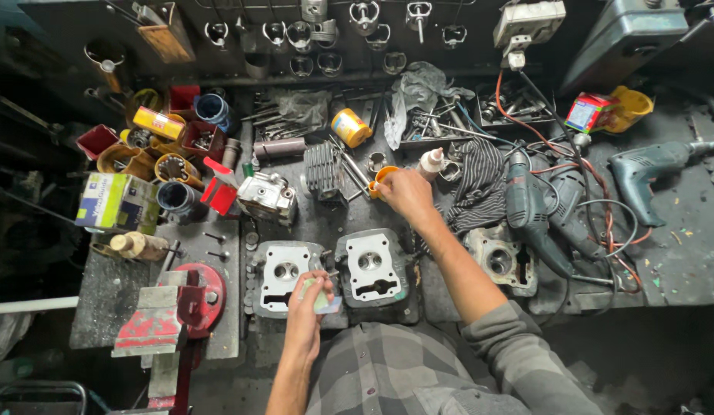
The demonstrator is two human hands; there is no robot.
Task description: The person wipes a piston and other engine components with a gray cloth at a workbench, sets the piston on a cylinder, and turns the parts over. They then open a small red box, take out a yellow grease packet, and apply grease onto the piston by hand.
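Two grey cylinder heads lie side by side at the near edge of the workbench (679,253). The left hand (309,301) is closed on a small pale pad (323,301), pressed between the left cylinder head (284,275) and the right cylinder head (371,267). The right hand (407,192), well apart, reaches further back, its fingers pinched on a small orange cup (380,180) beside a white bottle (429,163).
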